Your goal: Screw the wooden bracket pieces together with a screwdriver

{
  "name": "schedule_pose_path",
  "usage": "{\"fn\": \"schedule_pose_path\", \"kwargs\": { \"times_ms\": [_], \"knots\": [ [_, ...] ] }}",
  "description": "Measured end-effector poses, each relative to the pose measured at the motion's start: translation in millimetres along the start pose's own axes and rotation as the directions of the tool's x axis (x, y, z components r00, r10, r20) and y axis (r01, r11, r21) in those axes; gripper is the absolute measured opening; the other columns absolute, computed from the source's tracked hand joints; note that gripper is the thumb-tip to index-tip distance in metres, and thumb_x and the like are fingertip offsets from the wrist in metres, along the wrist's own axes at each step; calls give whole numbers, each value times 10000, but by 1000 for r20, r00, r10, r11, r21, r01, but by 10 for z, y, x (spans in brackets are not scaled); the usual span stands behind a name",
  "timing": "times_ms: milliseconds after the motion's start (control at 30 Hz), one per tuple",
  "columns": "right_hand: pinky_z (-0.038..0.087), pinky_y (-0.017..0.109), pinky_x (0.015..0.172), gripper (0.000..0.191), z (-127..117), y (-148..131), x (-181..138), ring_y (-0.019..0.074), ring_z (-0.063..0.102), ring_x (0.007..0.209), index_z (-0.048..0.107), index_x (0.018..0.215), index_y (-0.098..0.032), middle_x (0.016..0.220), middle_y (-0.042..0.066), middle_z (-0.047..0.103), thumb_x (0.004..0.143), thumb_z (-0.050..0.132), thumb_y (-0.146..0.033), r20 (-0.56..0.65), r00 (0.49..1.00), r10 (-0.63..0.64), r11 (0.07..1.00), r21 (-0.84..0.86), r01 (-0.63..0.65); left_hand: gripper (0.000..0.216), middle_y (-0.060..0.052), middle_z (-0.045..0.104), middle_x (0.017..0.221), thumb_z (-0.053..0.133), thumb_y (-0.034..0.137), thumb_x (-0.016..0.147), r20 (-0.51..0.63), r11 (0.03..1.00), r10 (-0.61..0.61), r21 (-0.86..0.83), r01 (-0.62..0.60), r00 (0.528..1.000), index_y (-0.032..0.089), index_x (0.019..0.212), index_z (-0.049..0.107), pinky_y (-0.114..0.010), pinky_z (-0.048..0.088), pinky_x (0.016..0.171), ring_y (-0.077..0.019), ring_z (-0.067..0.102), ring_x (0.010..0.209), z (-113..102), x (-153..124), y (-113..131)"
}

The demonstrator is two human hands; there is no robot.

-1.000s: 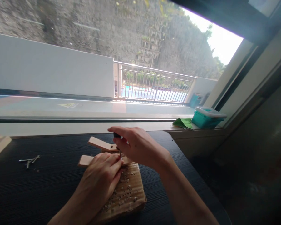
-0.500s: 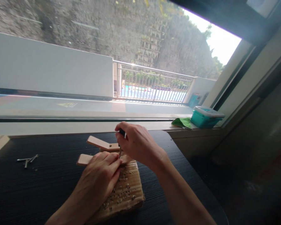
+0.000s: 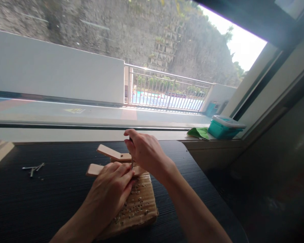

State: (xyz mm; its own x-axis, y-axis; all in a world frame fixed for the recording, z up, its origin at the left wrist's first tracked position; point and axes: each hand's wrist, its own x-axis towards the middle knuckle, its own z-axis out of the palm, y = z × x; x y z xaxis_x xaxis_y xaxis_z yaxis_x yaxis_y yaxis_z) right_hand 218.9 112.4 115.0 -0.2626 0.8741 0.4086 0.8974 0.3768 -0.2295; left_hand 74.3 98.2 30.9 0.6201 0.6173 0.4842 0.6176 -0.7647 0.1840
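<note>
While the left hand [image 3: 114, 182] presses down over the near wooden strip [image 3: 94, 169], covering its middle, the right hand [image 3: 149, 150] is clamped around a screwdriver [image 3: 132, 164], its fingers curled over the top of the handle (most of which they hide). The metal shaft points down, close to upright, and ends at the near wooden strip just beside the left fingertips; exactly what the tip meets is too small to tell. That strip lies across the far part of a corrugated cardboard block [image 3: 143, 194], whose top is pitted with holes. Just beyond it lies the far wooden strip [image 3: 110, 152], a bent piece with a dark round spot. On the black table [image 3: 53, 206], well to the left, a few screws [image 3: 29, 168] lie in a loose cluster. A green cloth [image 3: 199, 133] and a lidded teal box [image 3: 221, 129] sit on the windowsill at far right.
</note>
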Motion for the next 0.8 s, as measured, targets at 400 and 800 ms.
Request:
{"fn": "schedule_pose_path", "kwargs": {
  "times_ms": [400,800],
  "knots": [
    [424,241,743,379,-180,15,-77,140,625,852,569,1257,-191,1000,40,696,932,375,-198,35,995,-89,962,263,77,226,-58,657,1044,511,178,854,7,1000,-5,9,5,1000,223,1003,675,-430,430,882,-247,564,968,-4,-3,2],
    [405,270,714,335,-143,29,-44,186,642,863,606,1203,-185,973,73,711,955,400,-275,-7,1000,-24,995,92,25,224,-69,658,1053,505,182,860,-2,999,18,39,-18,1000,206,1007,673,-438,440,886,-255,562,979,14,-7,-2]
  ]
}}
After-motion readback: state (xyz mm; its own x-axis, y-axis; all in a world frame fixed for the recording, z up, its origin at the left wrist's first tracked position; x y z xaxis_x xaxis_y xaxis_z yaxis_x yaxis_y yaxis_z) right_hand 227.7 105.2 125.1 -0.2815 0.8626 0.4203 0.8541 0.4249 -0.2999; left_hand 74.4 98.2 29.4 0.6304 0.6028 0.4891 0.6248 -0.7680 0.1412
